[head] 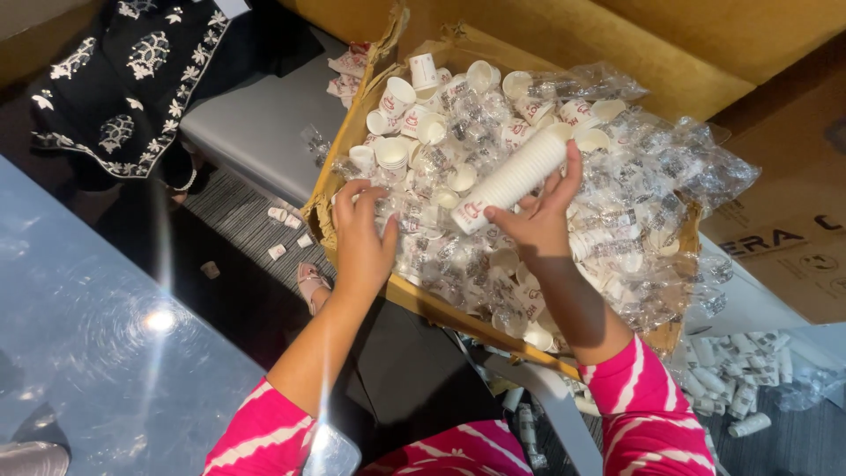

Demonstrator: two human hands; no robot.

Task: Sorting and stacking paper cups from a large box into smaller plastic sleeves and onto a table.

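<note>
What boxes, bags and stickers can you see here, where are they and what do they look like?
Cardboard box: middle, brown, torn open, full of loose white paper cups.
Plastic wrappers: clear and crinkly, heaped in the box.
Stack of cups: white tube with a red mark, held by the right hand.
Left hand: reaching into the box.
Flat cardboard: right side, brown with black print.

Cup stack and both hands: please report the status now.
Right hand grips the white cup stack. Left hand reaches among loose cups in the cardboard box. Crumpled plastic wrap covers the cups.
</note>
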